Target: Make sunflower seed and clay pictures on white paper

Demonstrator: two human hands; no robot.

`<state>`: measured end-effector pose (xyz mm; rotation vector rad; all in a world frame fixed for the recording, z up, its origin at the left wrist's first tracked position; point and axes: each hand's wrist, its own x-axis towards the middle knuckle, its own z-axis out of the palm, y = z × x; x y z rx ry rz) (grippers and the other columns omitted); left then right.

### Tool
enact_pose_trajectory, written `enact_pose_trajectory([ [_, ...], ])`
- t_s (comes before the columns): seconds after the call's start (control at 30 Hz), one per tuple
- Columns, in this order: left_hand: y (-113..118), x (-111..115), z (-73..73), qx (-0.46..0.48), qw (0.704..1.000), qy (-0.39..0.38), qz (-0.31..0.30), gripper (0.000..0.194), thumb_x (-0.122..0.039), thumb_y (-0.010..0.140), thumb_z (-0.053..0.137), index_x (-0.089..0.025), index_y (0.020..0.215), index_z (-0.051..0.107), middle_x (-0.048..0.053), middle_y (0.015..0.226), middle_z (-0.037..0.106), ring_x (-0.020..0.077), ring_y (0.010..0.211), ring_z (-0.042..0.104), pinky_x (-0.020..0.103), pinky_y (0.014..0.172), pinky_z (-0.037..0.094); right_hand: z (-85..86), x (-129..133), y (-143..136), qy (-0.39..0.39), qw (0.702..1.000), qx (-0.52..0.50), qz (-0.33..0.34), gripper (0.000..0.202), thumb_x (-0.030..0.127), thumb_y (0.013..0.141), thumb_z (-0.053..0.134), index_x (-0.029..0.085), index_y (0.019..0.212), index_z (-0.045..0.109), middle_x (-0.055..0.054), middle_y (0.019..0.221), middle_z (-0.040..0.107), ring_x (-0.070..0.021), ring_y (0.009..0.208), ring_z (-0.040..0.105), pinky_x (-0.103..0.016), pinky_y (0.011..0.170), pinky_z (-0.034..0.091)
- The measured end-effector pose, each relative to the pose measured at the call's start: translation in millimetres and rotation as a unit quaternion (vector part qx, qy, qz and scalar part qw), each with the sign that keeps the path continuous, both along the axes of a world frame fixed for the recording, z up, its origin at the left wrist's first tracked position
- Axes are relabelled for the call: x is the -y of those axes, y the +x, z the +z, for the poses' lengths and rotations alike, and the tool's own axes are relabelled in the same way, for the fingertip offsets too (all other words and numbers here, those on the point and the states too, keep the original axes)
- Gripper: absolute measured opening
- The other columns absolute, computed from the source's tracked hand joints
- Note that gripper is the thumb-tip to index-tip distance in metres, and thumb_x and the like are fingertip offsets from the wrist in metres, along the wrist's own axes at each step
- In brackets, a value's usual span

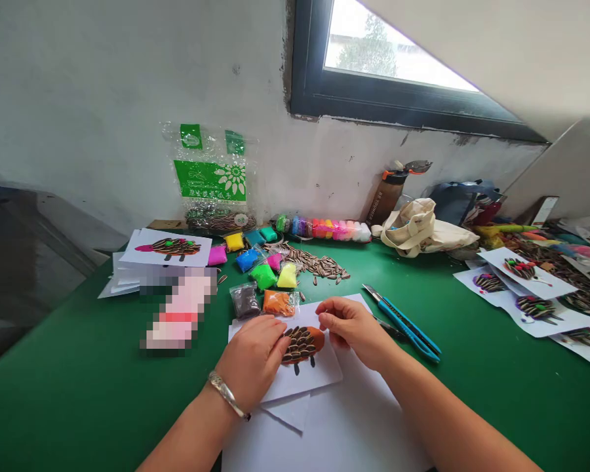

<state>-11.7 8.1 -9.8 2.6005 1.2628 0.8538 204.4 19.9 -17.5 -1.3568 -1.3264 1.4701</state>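
1. One seeded card [322,375] lay on white paper [364,426].
2. Left hand [250,357], loosely open, overlapped it, seemingly steadying it.
3. Right hand [351,328] nearly pinched beside it, contents unclear.
4. Packets [278,303] and seeds [324,265] lay beyond, likely for easy reach.

Daylight enters through the window [373,46] at the far side, its glass blown out to near white around a pale, washed-out tree. The wall [103,98] beneath and to the left sits in soft grey shade, and the near left of the green tabletop [54,406] falls darker. Faint sheen shows on the tabletop, and small glints sparkle on the clear plastic bag [211,177]. The hands look reasonably sharp; wide-angle stretching bends the outer edges, and coarse pixel blocks hide a patch left of centre.
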Motion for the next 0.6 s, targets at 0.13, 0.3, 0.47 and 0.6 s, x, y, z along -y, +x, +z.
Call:
enact_pose_trajectory([
  [0.13, -0.2, 1.4, 1.2, 0.043, 0.999, 0.003, 0.002, 0.024, -0.022, 0.09, 0.046, -0.014, 0.099, 0.067, 0.01, 0.099, 0.071, 0.0235, 0.097, 0.064, 0.038, 0.086, 0.053, 8.4, 3.1, -1.4, -0.011, 0.996, -0.079, -0.035, 0.031, 0.031, 0.075, 0.065, 0.017, 0.102, 0.057, -0.001, 0.084, 0.06, -0.0079, 0.051, 0.058, -0.02, 0.045, 0.043],
  [0.3, 8.6, 12.6, 13.6, 0.109, 0.988, -0.088, -0.057, 0.024, -0.025, 0.087, 0.056, -0.021, 0.109, 0.063, 0.005, 0.108, 0.069, 0.0204, 0.102, 0.061, 0.033, 0.09, 0.048, 25.0, 22.6, -19.5, -0.008, 0.993, -0.113, -0.014, 0.075, 0.03, 0.073, 0.07, 0.037, 0.136, 0.03, -0.006, 0.112, 0.055, -0.0078, 0.046, 0.06, -0.019, 0.034, 0.042],
  [0.47, 19.8, 21.7, 37.2, 0.194, 0.929, -0.291, -0.118, 0.021, -0.022, 0.091, 0.05, -0.023, 0.08, 0.068, -0.004, 0.078, 0.071, 0.0126, 0.074, 0.064, 0.021, 0.076, 0.048, 30.3, 36.1, -36.0, -0.03, 0.988, -0.151, 0.024, 0.075, 0.036, 0.077, 0.069, 0.039, 0.139, 0.026, -0.005, 0.107, 0.059, -0.0042, 0.037, 0.054, -0.014, 0.027, 0.033],
  [0.6, 23.2, 21.7, 46.2, 0.279, 0.839, -0.439, -0.161, 0.026, -0.028, 0.092, 0.048, -0.02, 0.079, 0.069, 0.0, 0.081, 0.072, 0.0154, 0.079, 0.066, 0.024, 0.078, 0.049, 34.1, 38.0, -38.5, -0.029, 0.984, -0.175, 0.006, 0.077, 0.039, 0.075, 0.071, 0.037, 0.138, 0.027, -0.003, 0.099, 0.062, -0.0035, 0.034, 0.051, -0.013, 0.026, 0.03],
])
